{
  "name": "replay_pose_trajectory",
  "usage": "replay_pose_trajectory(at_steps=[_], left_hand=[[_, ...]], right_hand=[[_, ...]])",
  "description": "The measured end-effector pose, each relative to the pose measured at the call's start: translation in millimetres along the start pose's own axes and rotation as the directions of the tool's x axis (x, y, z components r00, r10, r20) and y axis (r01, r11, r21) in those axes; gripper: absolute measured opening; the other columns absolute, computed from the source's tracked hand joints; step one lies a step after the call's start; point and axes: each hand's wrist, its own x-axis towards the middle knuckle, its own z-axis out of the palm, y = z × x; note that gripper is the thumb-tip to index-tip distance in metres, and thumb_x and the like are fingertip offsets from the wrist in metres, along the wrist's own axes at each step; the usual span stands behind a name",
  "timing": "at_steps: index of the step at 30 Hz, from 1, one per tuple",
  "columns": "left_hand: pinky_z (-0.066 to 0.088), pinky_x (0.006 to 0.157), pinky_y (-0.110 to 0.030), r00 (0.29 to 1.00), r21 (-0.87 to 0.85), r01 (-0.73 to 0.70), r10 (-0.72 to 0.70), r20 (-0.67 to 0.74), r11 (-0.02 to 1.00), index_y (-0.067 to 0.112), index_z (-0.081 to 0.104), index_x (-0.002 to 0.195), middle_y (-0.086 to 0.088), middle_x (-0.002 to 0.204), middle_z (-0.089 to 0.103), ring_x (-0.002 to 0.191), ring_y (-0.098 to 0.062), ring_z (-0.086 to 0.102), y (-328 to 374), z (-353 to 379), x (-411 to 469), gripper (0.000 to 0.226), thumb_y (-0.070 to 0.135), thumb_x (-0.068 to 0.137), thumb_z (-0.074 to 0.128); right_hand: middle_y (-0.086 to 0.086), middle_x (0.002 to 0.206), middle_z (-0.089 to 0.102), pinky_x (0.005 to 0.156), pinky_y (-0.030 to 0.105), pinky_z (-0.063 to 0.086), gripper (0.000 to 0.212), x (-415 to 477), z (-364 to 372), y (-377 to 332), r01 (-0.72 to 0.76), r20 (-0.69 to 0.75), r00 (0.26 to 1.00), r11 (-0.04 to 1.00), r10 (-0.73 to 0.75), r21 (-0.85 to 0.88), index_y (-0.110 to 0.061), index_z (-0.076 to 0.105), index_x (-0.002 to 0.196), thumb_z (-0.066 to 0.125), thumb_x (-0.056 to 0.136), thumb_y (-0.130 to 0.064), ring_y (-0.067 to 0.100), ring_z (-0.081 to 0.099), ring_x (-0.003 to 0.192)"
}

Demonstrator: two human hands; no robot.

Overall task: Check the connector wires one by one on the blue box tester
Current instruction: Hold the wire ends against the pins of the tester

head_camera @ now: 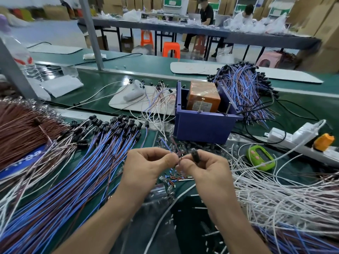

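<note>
left hand [146, 166] pinching a wire [167, 146], right hand [206, 170] pinching a black connector [195, 156], fingertips nearly touching, blue box [203, 126] beyond both hands, orange unit [203, 98] inside, blue wires [73, 173] left of the left hand, white wires [275, 191] right of the right hand

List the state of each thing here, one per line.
Left hand, pinching the thin blue wire at its end.
Right hand, gripping the black cylindrical connector.
Blue plastic box tester, open-topped, orange block inside.
Blue-and-brown wire bundle, lying loose on the green bench.
</note>
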Motion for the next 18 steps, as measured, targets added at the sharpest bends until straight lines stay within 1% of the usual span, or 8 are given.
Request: replay_pose_trajectory(at_steps=[3,5,7,9,11,13,16,18], left_hand=[[0.055,0.064,-0.016,0.999,-0.043,0.021,-0.023,-0.047,0.999,0.018,0.082,0.074,-0.007,0.077,0.079,0.068,-0.01,0.072,2.0,3.2,-1.4,0.017,0.032,0.065,0.081],[0.056,0.065,-0.019,0.994,-0.185,0.066,-0.081,-0.072,0.98,0.02,0.083,0.073,-0.009,0.084,0.08,0.073,-0.012,0.075,9.0,4.7,1.3,0.012,0.029,0.068,0.077],[0.058,0.074,-0.026,0.987,-0.337,0.093,-0.132,-0.095,0.937,0.023,0.083,0.075,-0.008,0.086,0.08,0.077,-0.013,0.075,16.0,6.5,7.8,0.011,0.026,0.072,0.073],[0.057,0.075,-0.027,0.988,-0.37,0.075,-0.12,-0.101,0.926,0.024,0.084,0.08,-0.006,0.081,0.078,0.074,-0.013,0.073,25.7,11.2,16.9,0.013,0.024,0.08,0.071],[0.054,0.061,-0.02,0.991,-0.283,0.056,-0.087,-0.098,0.957,0.023,0.084,0.08,-0.005,0.073,0.076,0.063,-0.01,0.067,33.8,21.3,26.5,0.018,0.015,0.089,0.071],[0.05,0.05,-0.017,0.992,-0.201,0.054,-0.075,-0.103,0.978,0.019,0.083,0.075,-0.007,0.07,0.075,0.056,-0.01,0.063,37.8,33.2,36.7,0.02,0.009,0.09,0.074],[0.049,0.046,-0.018,0.985,-0.193,0.05,-0.08,-0.155,0.98,0.024,0.082,0.065,-0.008,0.067,0.075,0.049,-0.01,0.06,35.5,46.8,50.6,0.028,0.008,0.088,0.078],[0.051,0.047,-0.021,0.972,-0.127,-0.014,-0.017,-0.235,0.992,0.03,0.081,0.065,-0.006,0.065,0.075,0.048,-0.009,0.061,28.0,53.1,58.3,0.03,0.011,0.088,0.079]], right_hand=[[0.005,0.073,0.077,0.067,0.019,0.056,0.022,3.4,-7.0,-4.8,-0.001,-0.125,0.992,0.994,0.015,0.11,-0.026,0.078,0.078,0.074,0.087,-0.006,0.016,0.072,0.066],[0.009,0.07,0.075,0.055,0.01,0.047,0.029,6.6,-14.1,-14.9,-0.015,-0.201,0.977,0.964,0.071,0.266,-0.026,0.079,0.073,0.072,0.089,-0.003,0.003,0.061,0.049],[0.008,0.066,0.072,0.05,0.011,0.042,0.031,9.7,-24.2,-19.0,-0.007,-0.272,0.955,0.926,0.118,0.377,-0.026,0.078,0.068,0.071,0.09,-0.005,0.003,0.054,0.046],[0.006,0.062,0.067,0.047,0.018,0.038,0.033,13.4,-33.9,-26.1,0.009,-0.318,0.935,0.886,0.157,0.464,-0.026,0.077,0.065,0.071,0.091,-0.008,0.01,0.049,0.047],[0.005,0.057,0.06,0.043,0.02,0.033,0.036,21.3,-42.3,-29.9,-0.012,-0.352,0.908,0.851,0.23,0.525,-0.024,0.073,0.06,0.071,0.092,-0.009,0.011,0.042,0.045],[0.001,0.053,0.055,0.04,0.02,0.033,0.034,33.1,-49.8,-29.9,-0.028,-0.409,0.863,0.835,0.298,0.55,-0.019,0.067,0.061,0.071,0.093,-0.009,0.01,0.043,0.044],[0.0,0.05,0.054,0.041,0.022,0.033,0.031,47.4,-52.8,-26.6,-0.032,-0.453,0.833,0.843,0.319,0.536,-0.019,0.06,0.066,0.071,0.094,-0.009,0.011,0.044,0.045],[0.001,0.05,0.055,0.041,0.023,0.033,0.03,52.4,-51.6,-21.0,-0.038,-0.465,0.825,0.852,0.321,0.522,-0.017,0.059,0.066,0.07,0.094,-0.01,0.012,0.044,0.043]])
